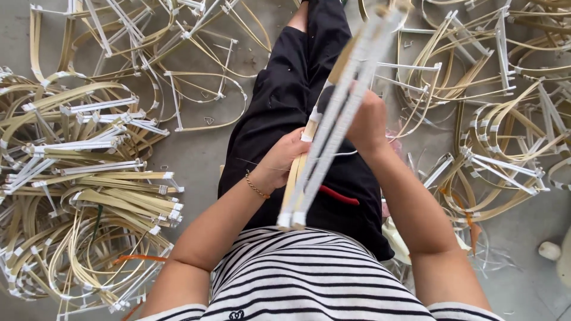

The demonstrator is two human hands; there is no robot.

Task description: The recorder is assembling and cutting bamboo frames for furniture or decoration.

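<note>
A long bundle of pale bamboo strips wrapped in white tape (333,119) rises slanted from my lap toward the camera. My left hand (279,157), with a thin gold bracelet on the wrist, grips the bundle's left side near a thin bent strip. My right hand (367,122) clasps the bundle from the right, a little higher up. A thin white thread or wire runs between the hands across the bundle. A red-handled tool (339,195) lies on my black trousers just below the bundle.
Heaps of curved bamboo frames with white taped joints cover the grey floor at the left (89,178) and at the right (493,137). A small white roll (549,250) lies at the far right. My legs stretch out upward in the middle.
</note>
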